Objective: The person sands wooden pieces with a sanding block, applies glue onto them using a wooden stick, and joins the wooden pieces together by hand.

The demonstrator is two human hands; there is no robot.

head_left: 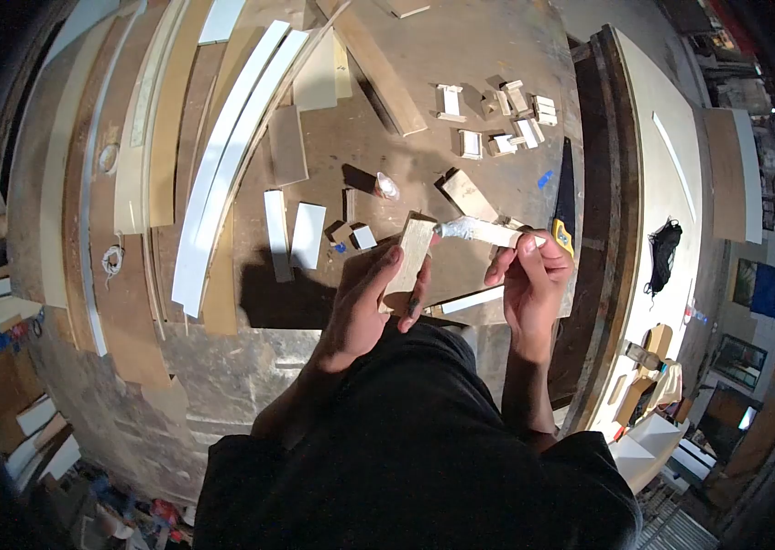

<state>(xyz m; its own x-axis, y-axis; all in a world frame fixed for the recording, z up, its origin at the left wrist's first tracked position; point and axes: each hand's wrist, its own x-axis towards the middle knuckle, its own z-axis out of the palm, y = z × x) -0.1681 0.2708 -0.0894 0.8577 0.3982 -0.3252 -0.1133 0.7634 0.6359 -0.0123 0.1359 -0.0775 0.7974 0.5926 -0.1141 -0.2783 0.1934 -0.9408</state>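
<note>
My left hand holds a small rectangular wood block upright between thumb and fingers. Dark smudges mark one of its fingertips. Between the thumb and fingers of my right hand is a flat wooden stick, its far end coated in white paste. That coated end is at the upper right edge of the block; whether they touch is hard to tell. Just beyond the stick, another wood block lies on the table.
Several small wood assemblies sit at the back right. Long white strips and boards lie at left. A handsaw with yellow handle rests by the right edge. A hammer and black cord bundle lie on the side board.
</note>
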